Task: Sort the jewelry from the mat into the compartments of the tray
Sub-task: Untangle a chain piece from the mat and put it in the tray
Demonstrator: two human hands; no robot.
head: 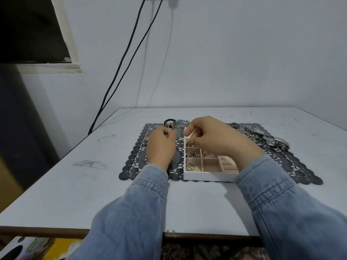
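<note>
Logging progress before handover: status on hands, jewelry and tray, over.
Right hand pinches a thin chain over the tray. Left hand curled above the mat, contents unclear. Watches on mat, unsorted; nothing blocking.

Right hand [212,137] covered upper right part of tray [206,176]; compartments there hidden. Fingertips curled under; whether they pinched anything, too small to tell. Left hand [161,145] lay knuckles-up over mat [135,162]; fingertips and any held piece hidden. Pieces in left compartments [191,154] too small to tell apart. Watches [270,140] at right of mat blurred. Bracelets [170,121] above left hand partly hidden. Cables [131,45] cut off by top edge, sleeves [131,212] by bottom edge, printed box [28,246] by lower left corner.
</note>
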